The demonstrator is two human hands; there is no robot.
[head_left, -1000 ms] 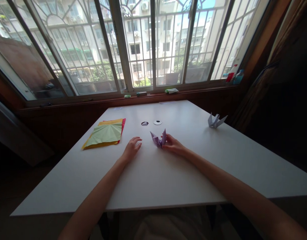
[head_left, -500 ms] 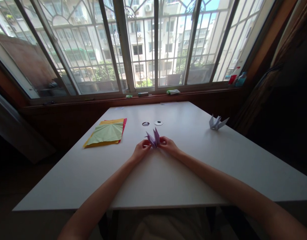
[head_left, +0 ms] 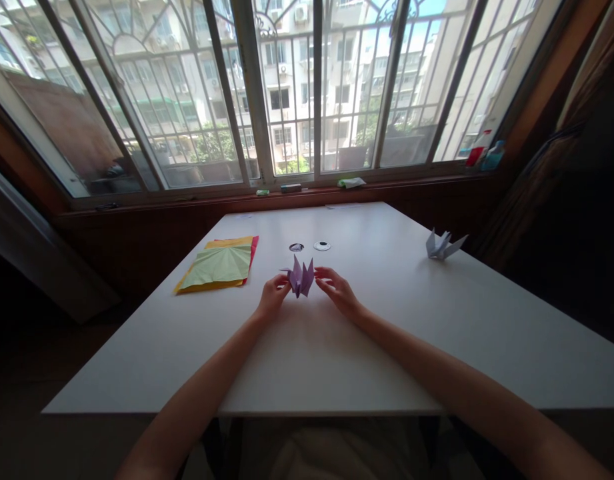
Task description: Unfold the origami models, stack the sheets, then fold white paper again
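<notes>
While the left hand (head_left: 273, 294) pinches the purple origami figure (head_left: 300, 278), the right hand (head_left: 337, 290) sits just beside it, fingers loosely open, above the white table (head_left: 387, 320).

White table (head_left: 437, 333), barred bay windows (head_left: 307, 87) bright with daylight, dark wood sill (head_left: 287, 200), brown curtain (head_left: 561, 167) at right

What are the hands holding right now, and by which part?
The left hand pinches the purple folded paper figure at its lower left edge. The right hand is beside it; contact cannot be told.
</notes>
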